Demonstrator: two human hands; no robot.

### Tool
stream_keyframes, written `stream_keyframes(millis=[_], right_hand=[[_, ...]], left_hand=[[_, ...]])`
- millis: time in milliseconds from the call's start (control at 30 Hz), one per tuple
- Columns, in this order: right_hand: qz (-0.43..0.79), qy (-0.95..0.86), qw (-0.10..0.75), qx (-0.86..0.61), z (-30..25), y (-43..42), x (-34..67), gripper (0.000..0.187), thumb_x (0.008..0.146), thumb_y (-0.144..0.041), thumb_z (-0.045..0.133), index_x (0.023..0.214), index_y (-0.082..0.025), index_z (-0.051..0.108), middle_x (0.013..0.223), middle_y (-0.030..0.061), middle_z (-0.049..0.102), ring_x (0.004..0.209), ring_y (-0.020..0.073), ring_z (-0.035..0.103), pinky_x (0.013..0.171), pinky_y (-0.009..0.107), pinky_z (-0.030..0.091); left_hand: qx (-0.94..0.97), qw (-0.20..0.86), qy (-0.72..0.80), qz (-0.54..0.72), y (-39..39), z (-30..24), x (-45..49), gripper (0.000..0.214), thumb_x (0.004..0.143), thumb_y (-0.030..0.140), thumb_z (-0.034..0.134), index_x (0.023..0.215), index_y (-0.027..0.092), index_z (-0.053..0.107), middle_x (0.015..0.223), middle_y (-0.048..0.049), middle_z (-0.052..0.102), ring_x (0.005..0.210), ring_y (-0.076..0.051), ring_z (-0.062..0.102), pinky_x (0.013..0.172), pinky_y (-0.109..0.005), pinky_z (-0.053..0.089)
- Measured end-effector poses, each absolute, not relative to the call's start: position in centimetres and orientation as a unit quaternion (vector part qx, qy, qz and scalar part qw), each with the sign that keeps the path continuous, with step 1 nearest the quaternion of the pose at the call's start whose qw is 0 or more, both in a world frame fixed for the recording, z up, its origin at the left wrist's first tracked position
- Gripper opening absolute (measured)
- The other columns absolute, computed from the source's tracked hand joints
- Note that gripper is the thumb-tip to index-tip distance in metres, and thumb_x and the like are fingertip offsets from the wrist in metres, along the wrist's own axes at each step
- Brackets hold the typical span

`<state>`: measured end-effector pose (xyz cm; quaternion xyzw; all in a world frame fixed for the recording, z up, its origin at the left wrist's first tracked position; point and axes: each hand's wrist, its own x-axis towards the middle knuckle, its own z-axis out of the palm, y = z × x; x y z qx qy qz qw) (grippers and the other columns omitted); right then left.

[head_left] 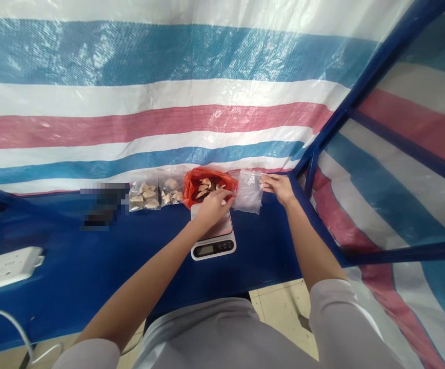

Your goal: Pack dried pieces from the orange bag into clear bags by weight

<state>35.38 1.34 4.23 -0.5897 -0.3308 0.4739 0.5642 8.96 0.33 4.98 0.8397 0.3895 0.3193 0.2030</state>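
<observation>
A clear plastic bag [248, 195] hangs at the back of the blue table. My right hand [279, 187] pinches its upper right edge. Closed at the bag's left edge, my left hand [218, 205] reaches across the kitchen scale [214, 249] and partly hides its plate. Behind that hand stands an open red plastic bag [189, 190] with pale, dark-edged dried pieces [206, 187] inside, perhaps mushroom. To its left are two clear bags of pale chunks, one [172, 190] beside the red bag and the other [144, 196] further left.
A white power strip [9, 267] lies on the blue table [130, 277] at the left, with a white cable [13, 320] below it. A blurred-out dark object [109, 205] stands left of the filled bags. Striped sheeting [149, 123] and blue frame bars [324, 128] enclose the back and right.
</observation>
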Motion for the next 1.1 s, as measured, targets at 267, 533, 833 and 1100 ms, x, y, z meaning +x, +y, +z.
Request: stream_keyframes(millis=[267, 533, 833, 1100], right_hand=[[0.468, -0.374, 0.497, -0.628, 4.5, 4.1, 38.0, 0.013, 0.071, -0.022, 0.085, 0.077, -0.014, 0.076, 0.074, 0.0074, 0.077, 0.061, 0.0134, 0.071, 0.054, 0.02, 0.059], [0.465, -0.392, 0.483, -0.63, 3.6, 7.4, 36.4, 0.016, 0.069, -0.02, 0.086, 0.079, -0.014, 0.075, 0.069, 0.0036, 0.074, 0.061, 0.0152, 0.071, 0.048, 0.02, 0.057], [0.38, -0.492, 0.41, -0.667, 1.3, 8.5, 35.0, 0.009, 0.077, -0.024, 0.074, 0.08, -0.015, 0.076, 0.072, 0.0011, 0.074, 0.068, 0.0176, 0.071, 0.053, 0.025, 0.06], [0.103, -0.659, 0.31, -0.677, 2.9, 5.5, 35.6, 0.022, 0.089, -0.027, 0.067, 0.107, -0.021, 0.077, 0.105, 0.0067, 0.079, 0.099, 0.0259, 0.075, 0.095, 0.04, 0.058]], left_hand=[[0.947, 0.037, 0.258, 0.187, -0.6, 3.8, 13.0, 0.025, 0.099, 0.024, 0.046, 0.108, 0.015, 0.068, 0.109, -0.0138, 0.07, 0.104, -0.028, 0.066, 0.094, -0.042, 0.053], [0.959, 0.003, 0.261, 0.11, -0.4, 3.0, 14.3, 0.024, 0.096, 0.024, 0.05, 0.112, 0.012, 0.065, 0.114, -0.018, 0.065, 0.112, -0.032, 0.061, 0.093, -0.043, 0.05], [0.949, 0.0, 0.304, 0.089, -1.1, 1.7, 15.6, 0.032, 0.097, 0.028, 0.052, 0.12, 0.01, 0.063, 0.12, -0.0195, 0.063, 0.116, -0.032, 0.058, 0.1, -0.043, 0.046], [0.946, -0.003, 0.318, 0.06, -1.0, 1.3, 15.7, 0.034, 0.098, 0.033, 0.051, 0.119, 0.009, 0.064, 0.123, -0.0193, 0.064, 0.118, -0.033, 0.058, 0.102, -0.043, 0.045]])
